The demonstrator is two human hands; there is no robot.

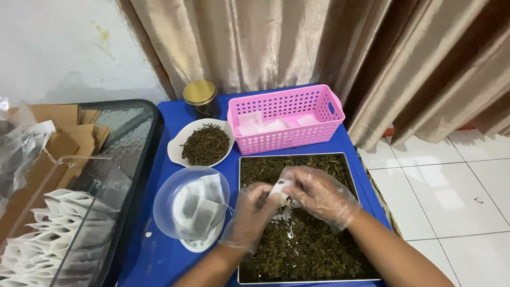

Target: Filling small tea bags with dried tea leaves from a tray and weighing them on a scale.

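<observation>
I see the left hand (254, 212) and right hand (319, 194), both in clear plastic gloves, pinched together on one small white paper filter bag (280, 192). It sits over the rectangular metal tray (240, 212) of dark loose leaves. Left of it, a clear bowl (164, 202) holds filled bags; farther off stands a pink slotted plastic basket (287, 139).

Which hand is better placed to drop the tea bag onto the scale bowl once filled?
Probably the left hand: it shares the tea bag with the right hand and sits closer to the bowl.

Both hands (289, 204) in clear thin plastic gloves, forearms w/o sleeves.
</observation>
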